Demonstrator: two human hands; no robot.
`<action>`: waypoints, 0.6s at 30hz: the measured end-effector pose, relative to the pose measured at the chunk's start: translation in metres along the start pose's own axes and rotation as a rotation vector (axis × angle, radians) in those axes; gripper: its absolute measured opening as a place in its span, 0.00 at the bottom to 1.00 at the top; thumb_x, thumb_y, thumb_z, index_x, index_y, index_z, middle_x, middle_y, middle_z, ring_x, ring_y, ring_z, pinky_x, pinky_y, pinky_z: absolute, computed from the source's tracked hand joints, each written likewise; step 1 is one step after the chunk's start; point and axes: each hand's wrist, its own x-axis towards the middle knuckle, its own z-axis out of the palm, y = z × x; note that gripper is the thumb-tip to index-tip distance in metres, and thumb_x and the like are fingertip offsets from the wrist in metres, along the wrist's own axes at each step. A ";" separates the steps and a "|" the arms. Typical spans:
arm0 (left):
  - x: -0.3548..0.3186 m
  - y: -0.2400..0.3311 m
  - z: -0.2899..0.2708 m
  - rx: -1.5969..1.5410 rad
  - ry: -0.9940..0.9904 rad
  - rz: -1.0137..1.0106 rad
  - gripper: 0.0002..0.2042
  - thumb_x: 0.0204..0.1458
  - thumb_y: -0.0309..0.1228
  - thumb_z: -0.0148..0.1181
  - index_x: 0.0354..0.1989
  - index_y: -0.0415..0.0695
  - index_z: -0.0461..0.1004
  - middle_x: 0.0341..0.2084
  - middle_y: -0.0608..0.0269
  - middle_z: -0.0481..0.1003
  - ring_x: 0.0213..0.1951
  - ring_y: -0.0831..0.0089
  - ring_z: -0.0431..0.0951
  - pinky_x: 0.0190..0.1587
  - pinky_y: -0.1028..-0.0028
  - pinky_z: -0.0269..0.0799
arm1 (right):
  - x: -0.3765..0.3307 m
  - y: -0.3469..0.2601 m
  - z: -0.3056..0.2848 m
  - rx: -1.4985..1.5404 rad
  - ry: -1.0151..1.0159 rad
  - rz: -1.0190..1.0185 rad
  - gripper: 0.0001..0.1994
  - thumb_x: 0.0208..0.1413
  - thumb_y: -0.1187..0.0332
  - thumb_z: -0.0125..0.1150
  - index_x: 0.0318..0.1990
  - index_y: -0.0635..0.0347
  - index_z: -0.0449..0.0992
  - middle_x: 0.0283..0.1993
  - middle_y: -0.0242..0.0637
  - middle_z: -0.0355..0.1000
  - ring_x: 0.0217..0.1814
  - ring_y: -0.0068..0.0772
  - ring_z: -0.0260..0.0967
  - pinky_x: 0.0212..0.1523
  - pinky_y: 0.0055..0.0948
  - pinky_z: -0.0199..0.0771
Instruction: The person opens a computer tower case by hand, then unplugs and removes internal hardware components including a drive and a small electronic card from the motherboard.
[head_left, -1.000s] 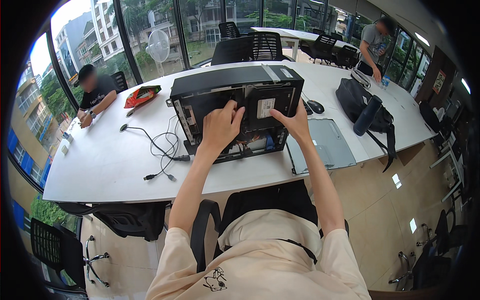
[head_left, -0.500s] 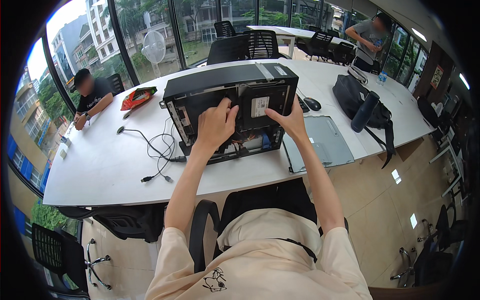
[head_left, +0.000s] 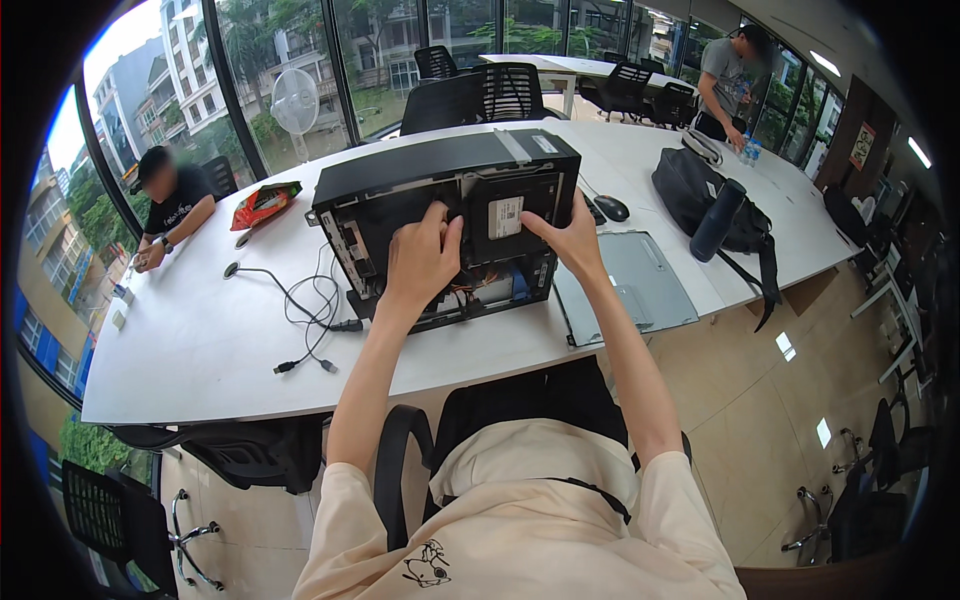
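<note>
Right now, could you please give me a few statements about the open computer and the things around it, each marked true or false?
1. Both hands, left hand and right hand, are inside the open computer case. True.
2. The grey side panel lies to the left of the case. False: it lies on its right.
3. A black cable lies loose on the table. True.
4. The dark bottle lies flat on the floor. False: it stands by the black bag on the table.
</note>
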 end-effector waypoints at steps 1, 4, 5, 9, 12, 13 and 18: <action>0.001 0.004 0.000 -0.035 -0.004 -0.032 0.08 0.62 0.30 0.61 0.34 0.38 0.72 0.17 0.49 0.76 0.24 0.44 0.79 0.28 0.55 0.72 | 0.000 -0.002 -0.002 -0.019 0.000 0.004 0.36 0.50 0.54 0.81 0.61 0.65 0.71 0.51 0.42 0.80 0.52 0.33 0.78 0.56 0.33 0.77; 0.000 0.003 -0.003 -0.021 -0.007 -0.039 0.08 0.62 0.29 0.61 0.35 0.38 0.71 0.17 0.49 0.75 0.23 0.44 0.78 0.27 0.54 0.70 | 0.001 0.001 -0.005 -0.037 -0.001 0.008 0.41 0.48 0.51 0.81 0.64 0.65 0.69 0.53 0.45 0.80 0.54 0.37 0.78 0.58 0.35 0.77; 0.000 0.003 -0.004 -0.024 -0.008 -0.035 0.08 0.62 0.29 0.61 0.35 0.38 0.71 0.17 0.49 0.75 0.23 0.44 0.78 0.27 0.54 0.70 | 0.002 0.004 -0.006 -0.035 -0.006 0.008 0.46 0.45 0.47 0.82 0.67 0.66 0.68 0.54 0.48 0.80 0.56 0.41 0.79 0.60 0.37 0.76; -0.001 0.005 -0.001 0.019 0.028 -0.002 0.07 0.62 0.28 0.61 0.35 0.38 0.71 0.15 0.49 0.73 0.21 0.44 0.77 0.24 0.56 0.68 | 0.002 0.007 -0.001 0.030 -0.016 0.044 0.48 0.45 0.46 0.82 0.68 0.67 0.67 0.57 0.50 0.78 0.59 0.41 0.77 0.62 0.36 0.75; 0.001 0.006 0.002 -0.011 0.035 0.004 0.07 0.62 0.28 0.61 0.35 0.38 0.71 0.15 0.49 0.73 0.21 0.44 0.76 0.24 0.57 0.67 | 0.005 0.010 -0.005 0.086 -0.028 0.094 0.49 0.45 0.46 0.82 0.69 0.68 0.66 0.59 0.50 0.77 0.61 0.42 0.76 0.62 0.36 0.75; 0.003 0.005 0.000 -0.015 0.044 0.010 0.07 0.62 0.28 0.61 0.35 0.38 0.71 0.15 0.49 0.73 0.21 0.44 0.76 0.24 0.57 0.67 | 0.007 0.010 -0.005 0.091 -0.042 0.101 0.49 0.46 0.45 0.81 0.69 0.69 0.66 0.59 0.50 0.76 0.61 0.42 0.75 0.62 0.36 0.75; -0.002 -0.002 0.010 -0.083 0.056 -0.038 0.08 0.62 0.28 0.62 0.35 0.38 0.71 0.16 0.49 0.74 0.21 0.44 0.76 0.24 0.58 0.68 | 0.005 0.009 -0.010 0.116 -0.068 0.124 0.51 0.46 0.45 0.81 0.70 0.71 0.64 0.59 0.51 0.75 0.62 0.41 0.75 0.63 0.35 0.75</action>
